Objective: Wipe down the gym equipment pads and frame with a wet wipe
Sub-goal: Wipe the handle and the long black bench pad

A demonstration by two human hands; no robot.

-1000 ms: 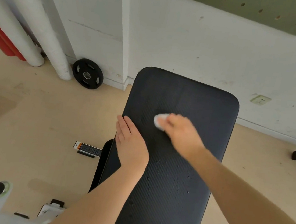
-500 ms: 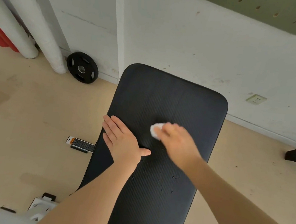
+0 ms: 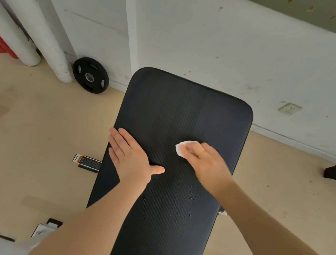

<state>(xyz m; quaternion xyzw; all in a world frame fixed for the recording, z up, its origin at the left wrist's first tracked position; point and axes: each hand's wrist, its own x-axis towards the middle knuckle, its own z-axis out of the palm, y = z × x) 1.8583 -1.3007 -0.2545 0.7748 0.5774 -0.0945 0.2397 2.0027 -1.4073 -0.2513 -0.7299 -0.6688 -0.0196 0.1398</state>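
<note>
A long black ribbed bench pad (image 3: 185, 112) runs from the bottom of the view up toward the wall. My left hand (image 3: 133, 157) lies flat on the pad's left edge, fingers spread, holding nothing. My right hand (image 3: 206, 164) presses a small white wet wipe (image 3: 182, 148) onto the middle of the pad, its fingers curled over the wipe. Small water droplets (image 3: 192, 194) dot the pad just below my hands. Most of the bench frame is hidden under the pad; a white frame part (image 3: 43, 230) shows at the lower left.
A black weight plate (image 3: 90, 75) leans on the white wall at the left, beside two white padded posts (image 3: 48, 35). A labelled bench foot (image 3: 86, 161) lies on the beige floor left of the pad. A black bar end (image 3: 332, 171) sits at the far right.
My right hand has slid the wipe to the right across the pad. My left hand stays flat on the pad's left edge, with the thumb now spread. The view has shifted slightly.
</note>
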